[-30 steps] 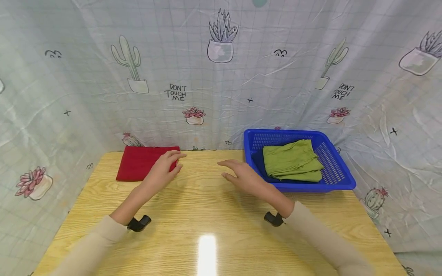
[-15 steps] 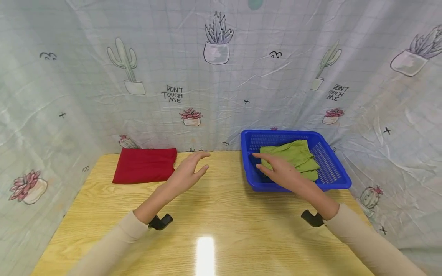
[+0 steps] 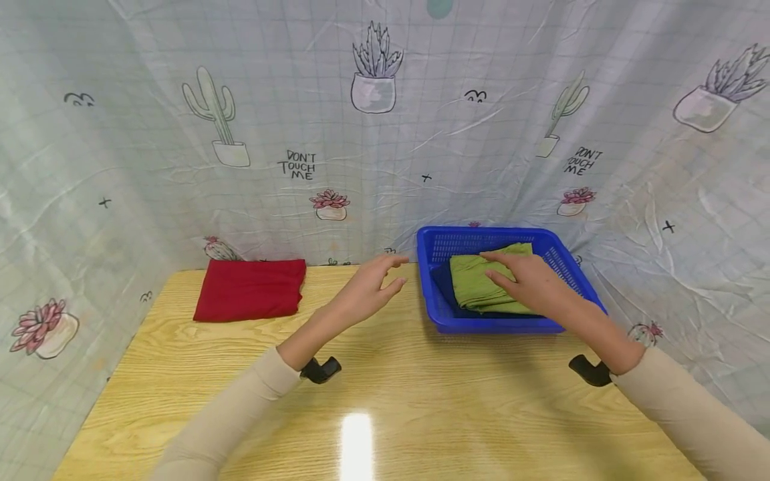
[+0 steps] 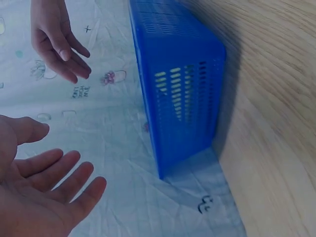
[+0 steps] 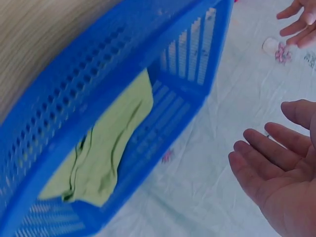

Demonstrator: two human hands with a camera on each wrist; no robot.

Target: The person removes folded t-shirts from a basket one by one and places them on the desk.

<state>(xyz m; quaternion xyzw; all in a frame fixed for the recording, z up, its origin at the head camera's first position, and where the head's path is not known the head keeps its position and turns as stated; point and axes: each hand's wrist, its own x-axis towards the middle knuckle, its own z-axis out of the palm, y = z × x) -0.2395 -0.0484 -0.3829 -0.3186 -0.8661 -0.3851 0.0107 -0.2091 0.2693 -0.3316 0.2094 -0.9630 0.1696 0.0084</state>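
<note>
Above the blue plastic basket (image 3: 439,323) hovers my right hand (image 3: 532,284), its fingers loosely extended and holding nothing. Inside the basket lies a folded green cloth (image 3: 472,284), partly covered by that hand in the head view, over a dark blue cloth (image 3: 443,280). My left hand (image 3: 367,288) is in the air just left of the basket, fingers spread, also holding nothing. The right wrist view shows the green cloth (image 5: 116,140) apart from the right hand (image 5: 281,163). A folded red cloth (image 3: 249,289) lies flat at the table's back left.
The wooden table (image 3: 252,401) backs onto a hanging printed curtain (image 3: 373,153), which also encloses both sides. The basket stands at the back right of the table, close to the curtain. Each wrist carries a black camera mount (image 3: 321,369).
Both hands have moved right: the left from over the red cloth to beside the basket, the right from left of the basket to above the green cloth. The cloths lie as before.
</note>
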